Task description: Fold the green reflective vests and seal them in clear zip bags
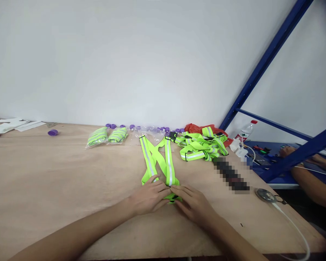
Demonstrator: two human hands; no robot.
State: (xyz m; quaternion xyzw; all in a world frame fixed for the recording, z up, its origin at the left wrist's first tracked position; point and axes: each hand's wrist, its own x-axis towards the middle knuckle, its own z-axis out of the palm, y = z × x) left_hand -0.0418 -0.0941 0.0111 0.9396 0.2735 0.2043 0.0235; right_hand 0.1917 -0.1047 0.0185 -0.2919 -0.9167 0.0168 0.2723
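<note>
A neon-green reflective strap vest (149, 157) with silver stripes lies on the wooden table, its straps crossing and running away from me. At its near end, my left hand (150, 195) has its fingers pressed together on the gathered straps. My right hand (193, 203) pinches the same bunch from the other side, the fingertips of both hands nearly meeting. A small part of the green webbing with black fittings shows beneath the fingers; the rest there is hidden. A black buckle (173, 136) sits at the far end of the vest.
A tangled pile of similar green straps (198, 145) lies to the right by a red plastic bag (192, 128). Two bagged vests (97, 136) lie left, purple caps (53, 132) along the back. A blue metal frame (266, 65) stands right; another person's arm (309, 181) is beyond.
</note>
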